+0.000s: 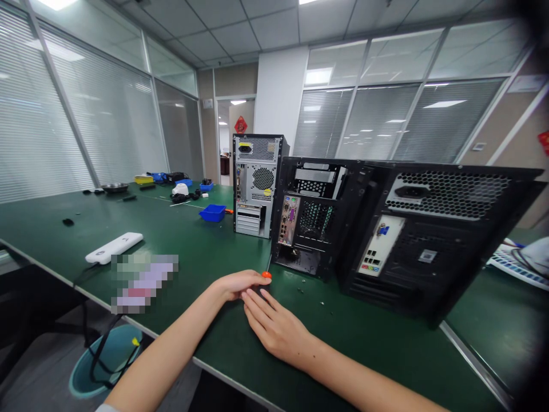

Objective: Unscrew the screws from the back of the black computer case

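Observation:
My left hand [240,284] is closed around a dark tool with an orange end [266,276], which looks like a screwdriver. A thin line, perhaps its shaft, runs from the orange end toward the computer cases. My right hand [277,326] lies against the near side of the same tool, fingers together and touching my left hand; much of the tool is hidden. Just beyond stands an open black computer case [305,223] with its rear ports toward me. A few tiny screws or bits [300,290] lie on the green table [206,257] to the right of the tool.
A silver-backed computer case [262,157] and another black case [412,246] flank the middle one. On the left are a white power strip [115,248] and a pixelated item [143,284]. Blue trays [213,213] stand farther back. A teal bucket [103,360] sits below the table edge.

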Demonstrator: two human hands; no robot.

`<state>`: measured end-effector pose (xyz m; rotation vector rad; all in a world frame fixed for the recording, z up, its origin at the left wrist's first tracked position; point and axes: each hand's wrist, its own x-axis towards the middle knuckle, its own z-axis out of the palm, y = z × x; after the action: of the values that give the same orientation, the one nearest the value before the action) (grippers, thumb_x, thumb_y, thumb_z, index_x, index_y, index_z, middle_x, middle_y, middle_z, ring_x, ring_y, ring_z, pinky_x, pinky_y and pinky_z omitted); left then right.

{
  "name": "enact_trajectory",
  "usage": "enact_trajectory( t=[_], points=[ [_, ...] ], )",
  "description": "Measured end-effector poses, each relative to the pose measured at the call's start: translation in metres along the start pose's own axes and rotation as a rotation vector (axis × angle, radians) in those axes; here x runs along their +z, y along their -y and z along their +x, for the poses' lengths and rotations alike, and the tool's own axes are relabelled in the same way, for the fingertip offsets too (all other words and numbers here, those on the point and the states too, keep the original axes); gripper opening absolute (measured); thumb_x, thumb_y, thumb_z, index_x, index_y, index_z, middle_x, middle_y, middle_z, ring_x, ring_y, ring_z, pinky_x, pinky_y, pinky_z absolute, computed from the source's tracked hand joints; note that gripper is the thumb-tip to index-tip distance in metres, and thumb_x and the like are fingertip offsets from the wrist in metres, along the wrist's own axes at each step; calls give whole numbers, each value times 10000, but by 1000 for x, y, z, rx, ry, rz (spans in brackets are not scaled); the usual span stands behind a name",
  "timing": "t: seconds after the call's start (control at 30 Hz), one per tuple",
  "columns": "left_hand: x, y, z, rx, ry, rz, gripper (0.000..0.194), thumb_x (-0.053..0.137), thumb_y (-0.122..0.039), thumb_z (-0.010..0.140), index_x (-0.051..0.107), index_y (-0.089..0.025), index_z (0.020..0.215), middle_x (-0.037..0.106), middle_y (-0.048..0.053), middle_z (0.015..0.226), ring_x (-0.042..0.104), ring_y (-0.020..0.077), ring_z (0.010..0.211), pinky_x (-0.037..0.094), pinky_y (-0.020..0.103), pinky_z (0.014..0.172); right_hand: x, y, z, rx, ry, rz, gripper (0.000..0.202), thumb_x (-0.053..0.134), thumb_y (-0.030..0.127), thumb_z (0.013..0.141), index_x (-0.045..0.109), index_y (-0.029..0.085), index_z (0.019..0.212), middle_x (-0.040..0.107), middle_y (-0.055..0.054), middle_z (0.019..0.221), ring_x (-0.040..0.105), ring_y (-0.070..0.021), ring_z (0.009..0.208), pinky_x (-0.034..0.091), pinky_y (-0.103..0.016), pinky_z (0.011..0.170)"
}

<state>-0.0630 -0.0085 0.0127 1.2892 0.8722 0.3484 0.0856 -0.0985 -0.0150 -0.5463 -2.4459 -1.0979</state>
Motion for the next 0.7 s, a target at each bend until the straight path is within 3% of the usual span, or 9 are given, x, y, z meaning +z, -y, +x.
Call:
enact_trajectory(
  t=[0.7],
  points=[
    [3,-3,-4,29,8,118,541,692,-638,554,390,-190,585,318,-98,442,196,38,404,60,275,458,-1,1,-1,44,-110,23,320,476,130,867,598,53,1153,570,-151,1258,488,-264,1219,428,-397,1030]
  ],
)
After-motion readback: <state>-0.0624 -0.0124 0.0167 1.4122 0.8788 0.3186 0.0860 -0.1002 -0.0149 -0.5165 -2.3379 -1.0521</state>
